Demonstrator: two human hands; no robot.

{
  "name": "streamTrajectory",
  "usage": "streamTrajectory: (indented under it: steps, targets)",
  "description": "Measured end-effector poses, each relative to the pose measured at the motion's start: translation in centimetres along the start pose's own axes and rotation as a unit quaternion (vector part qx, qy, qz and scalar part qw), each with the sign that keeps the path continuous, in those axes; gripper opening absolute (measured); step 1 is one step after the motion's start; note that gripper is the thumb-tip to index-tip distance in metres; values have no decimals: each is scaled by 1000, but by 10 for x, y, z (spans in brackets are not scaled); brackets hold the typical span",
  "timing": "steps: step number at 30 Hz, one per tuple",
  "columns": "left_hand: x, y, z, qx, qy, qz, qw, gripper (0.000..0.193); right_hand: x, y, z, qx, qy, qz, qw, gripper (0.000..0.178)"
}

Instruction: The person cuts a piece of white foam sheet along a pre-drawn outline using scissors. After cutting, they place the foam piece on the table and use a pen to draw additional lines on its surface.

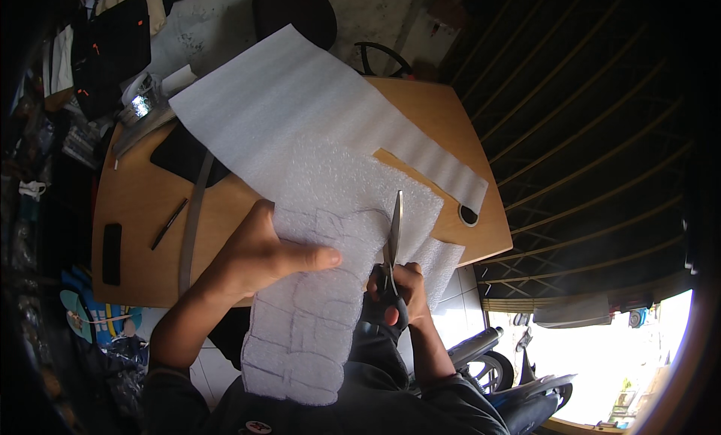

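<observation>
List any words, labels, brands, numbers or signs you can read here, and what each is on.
No text can be read for certain.
Small white oval mark on the dark clothing: too small and blurred.
Orange marks on the black fabric item: too small.
White foam piece: drawn lines, no readable lettering.
Scissors: no lettering visible.

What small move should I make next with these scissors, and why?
Probably a short, careful snip following the outline drawn on the foam sheet: the scissors in your right hand sit beside the marked part, a drawn line near the blades curves over foam that looks uncut, and your left hand grips the sheet.
</observation>
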State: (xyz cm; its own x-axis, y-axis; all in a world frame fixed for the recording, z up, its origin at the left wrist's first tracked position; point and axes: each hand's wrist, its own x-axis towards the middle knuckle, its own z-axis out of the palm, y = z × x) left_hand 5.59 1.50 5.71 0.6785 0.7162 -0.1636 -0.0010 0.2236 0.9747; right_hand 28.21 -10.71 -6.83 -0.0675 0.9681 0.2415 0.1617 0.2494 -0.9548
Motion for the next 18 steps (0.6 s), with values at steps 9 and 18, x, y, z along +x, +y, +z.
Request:
streamTrajectory:
  steps: [9,18]
  targets:
    - [1,-5,8,-23,4,7,1000,53,3,-7,10,-26,56,-19,998,79]
    - [0,-2,7,-13,0,8,1000,55,4,-5,12,-51,66,-13,996,78]
